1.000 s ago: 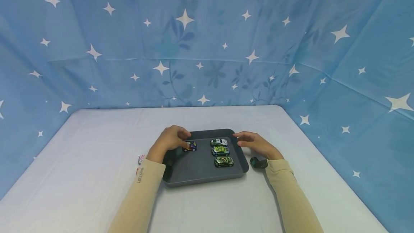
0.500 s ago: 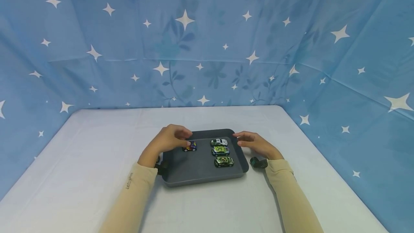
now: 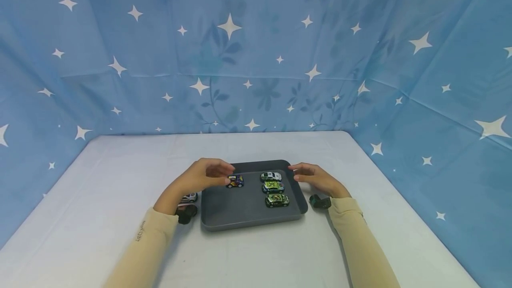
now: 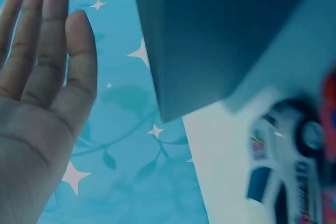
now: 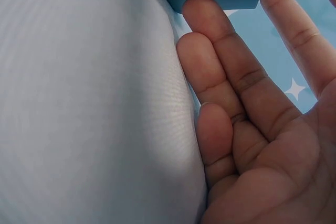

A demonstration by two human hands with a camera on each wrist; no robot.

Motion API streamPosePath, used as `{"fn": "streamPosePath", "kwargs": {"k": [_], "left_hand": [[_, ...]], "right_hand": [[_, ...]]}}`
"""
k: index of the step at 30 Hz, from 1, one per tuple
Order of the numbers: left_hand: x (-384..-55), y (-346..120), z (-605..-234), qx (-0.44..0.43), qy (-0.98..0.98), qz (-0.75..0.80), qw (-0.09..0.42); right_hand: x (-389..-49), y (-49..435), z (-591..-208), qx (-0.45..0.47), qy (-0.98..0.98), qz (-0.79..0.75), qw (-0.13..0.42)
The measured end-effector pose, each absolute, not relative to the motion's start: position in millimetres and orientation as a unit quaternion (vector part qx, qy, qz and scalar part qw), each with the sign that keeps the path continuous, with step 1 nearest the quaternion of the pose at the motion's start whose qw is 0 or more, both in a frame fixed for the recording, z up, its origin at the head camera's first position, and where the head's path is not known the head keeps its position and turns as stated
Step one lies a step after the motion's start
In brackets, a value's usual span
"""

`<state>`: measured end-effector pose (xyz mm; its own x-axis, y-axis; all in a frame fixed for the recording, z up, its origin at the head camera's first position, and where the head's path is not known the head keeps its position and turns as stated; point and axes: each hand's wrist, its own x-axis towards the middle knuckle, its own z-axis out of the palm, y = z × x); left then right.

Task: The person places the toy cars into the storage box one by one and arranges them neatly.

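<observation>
Left hand (image 3: 202, 176), fingers loosely extended, over left edge of tray (image 3: 236, 208), right hand (image 3: 318, 179), fingers relaxed, at tray's right wall, purple car (image 3: 237, 182) inside tray, far left, three cars (image 3: 273, 187) inside tray's right, white car (image 3: 192, 198) left outside tray.

Behind the white table (image 3: 256, 257) hangs a blue curtain (image 3: 152, 43) printed with white stars (image 3: 230, 26), darker leaves (image 3: 232, 48) and flowers (image 3: 266, 91). A crease (image 3: 140, 75) crosses it above the table's far edge. More star-printed blue cloth (image 3: 456, 154) slants along the table's right side, and some shows past its left side.
</observation>
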<state>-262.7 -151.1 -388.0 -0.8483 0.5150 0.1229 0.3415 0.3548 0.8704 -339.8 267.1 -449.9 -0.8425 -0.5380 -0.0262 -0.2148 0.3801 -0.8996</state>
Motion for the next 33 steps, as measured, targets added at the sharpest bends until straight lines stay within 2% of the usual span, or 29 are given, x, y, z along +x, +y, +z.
{"fn": "streamPosePath", "kwargs": {"k": [4,14,29,33], "left_hand": [[-258.7,-157.8,-392.3,0.269,0.813,0.509,0.085],[-247.0,-178.8,-398.4,0.273,0.818,0.504,0.045],[-239.1,-195.6,-402.5,0.263,0.833,0.487,0.02],[-240.1,-203.1,-401.6,0.259,0.834,0.486,0.028]], "right_hand": [[-340.0,267.6,-449.6,-0.232,0.818,-0.503,0.157],[-339.8,268.1,-449.7,-0.225,0.811,-0.515,0.161],[-340.2,267.5,-450.6,-0.228,0.812,-0.512,0.162],[-339.0,267.5,-449.5,-0.227,0.812,-0.512,0.163]]}}
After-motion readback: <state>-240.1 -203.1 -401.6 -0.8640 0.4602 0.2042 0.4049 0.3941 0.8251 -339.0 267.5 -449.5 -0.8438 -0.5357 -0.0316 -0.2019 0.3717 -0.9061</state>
